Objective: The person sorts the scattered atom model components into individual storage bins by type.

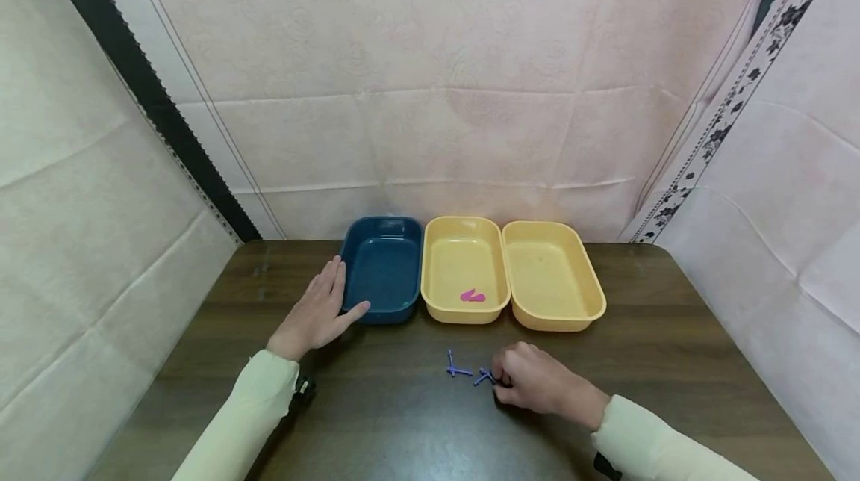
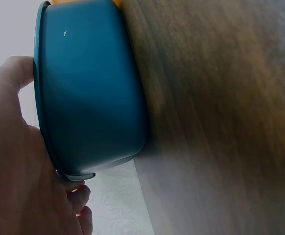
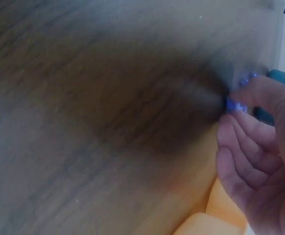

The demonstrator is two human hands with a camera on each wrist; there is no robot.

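Note:
My left hand [image 1: 321, 313] rests against the left rim of the dark blue tray [image 1: 381, 315], thumb spread along the near corner and fingers straight. In the left wrist view that hand [image 2: 25, 156] lies along the rim of the tray [image 2: 88, 88]. Low over the table, my right hand [image 1: 534, 378] pinches a small blue-purple branched piece [image 1: 487, 376] between thumb and forefinger. The right wrist view shows the blue-purple piece [image 3: 236, 105] at the fingertips, mostly covered by them. Just left of it lies another blue-purple branched piece [image 1: 459, 370] on the table.
Two yellow trays stand in a row right of the blue one: the middle tray [image 1: 463, 242] holds small pink pieces [image 1: 473, 296], beside the right-hand tray [image 1: 552, 272]. Beneath everything is a dark wooden table [image 1: 376, 406]. Pale cloth [image 1: 430, 78] hangs behind and at both sides.

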